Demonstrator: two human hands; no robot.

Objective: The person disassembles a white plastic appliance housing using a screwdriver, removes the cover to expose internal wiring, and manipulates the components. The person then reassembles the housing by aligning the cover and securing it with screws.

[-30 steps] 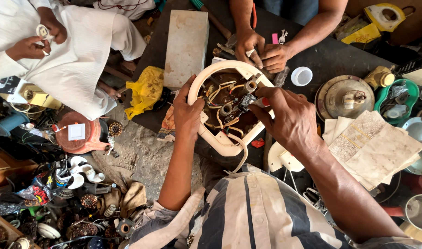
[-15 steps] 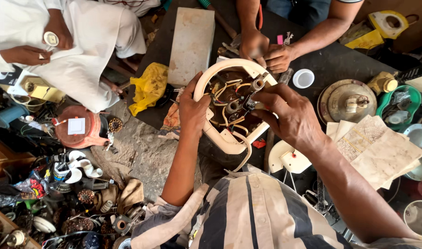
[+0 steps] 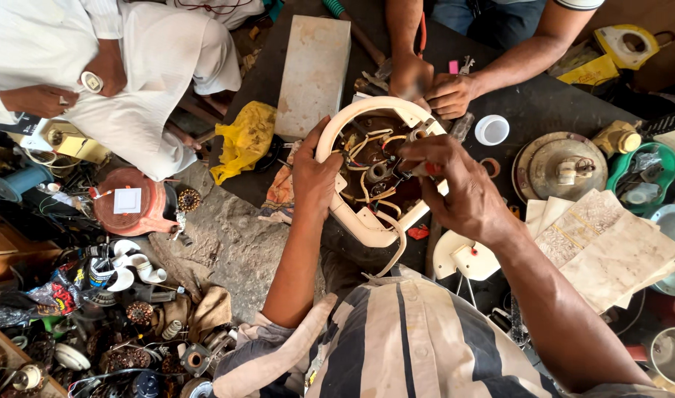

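Observation:
A cream, rounded appliance casing [image 3: 367, 221] lies open-side up in front of me, showing cream wires and brown parts inside. My left hand [image 3: 314, 175] grips its left rim. My right hand [image 3: 463, 193] reaches over the right rim and pinches a small red-handled tool [image 3: 429, 169] at the wiring. A loose cream cord [image 3: 396, 250] hangs from the casing's near edge.
Another person's two hands [image 3: 429, 85] work at the casing's far end. A person in white sits at the left [image 3: 131, 66]. Around lie a grey slab [image 3: 313, 74], yellow bag [image 3: 243, 140], white cap [image 3: 491, 130], round metal base [image 3: 558, 168], papers [image 3: 610, 247], and a heap of parts [image 3: 109, 324].
The view has shifted slightly. My right hand has moved further in over the wiring, and the casing sits a little lower. The left hand keeps its grip.

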